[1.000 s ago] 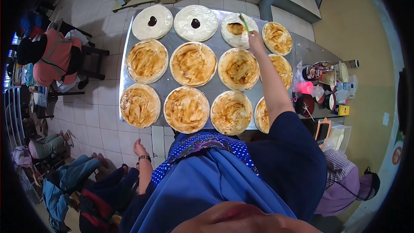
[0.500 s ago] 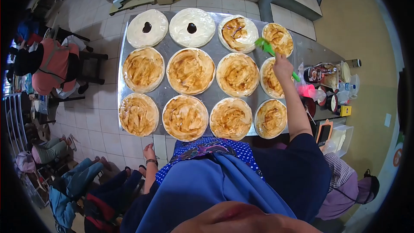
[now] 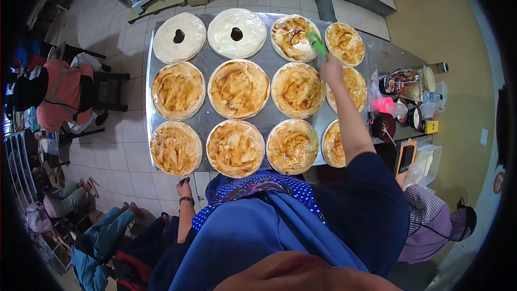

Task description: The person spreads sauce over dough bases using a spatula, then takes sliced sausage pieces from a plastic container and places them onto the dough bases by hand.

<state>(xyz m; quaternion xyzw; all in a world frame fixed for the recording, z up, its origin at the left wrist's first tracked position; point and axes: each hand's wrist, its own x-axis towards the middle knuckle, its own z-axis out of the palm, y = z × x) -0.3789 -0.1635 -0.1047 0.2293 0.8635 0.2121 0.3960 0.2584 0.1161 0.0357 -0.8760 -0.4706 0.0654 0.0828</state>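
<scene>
My right hand [image 3: 332, 70] is closed around a green brush [image 3: 316, 43], whose head lies on the right part of a dough round [image 3: 293, 39] in the back row. Brown sauce is smeared over much of that round, with pale dough showing between streaks. Two pale rounds, one at the back left [image 3: 179, 51] and one beside it [image 3: 237, 48], each carry a dark blob of sauce. Several other rounds are coated in brown sauce. My left hand [image 3: 183, 187] hangs low by the table's front edge, below the front-left round [image 3: 175, 148]; its fingers are too small to make out.
The metal table [image 3: 207, 113] carries the rounds in rows. To the right stand a dark red bowl [image 3: 383, 126], a pink cup [image 3: 384, 104], packets and a phone-like device [image 3: 406, 159]. People sit at the left and lower left; another person [image 3: 447, 231] is at the lower right.
The brush swung right off the back-row round, then returned to it with my right hand. Sauce now covers more of that round. My left hand has shifted slightly at the table's front edge.
</scene>
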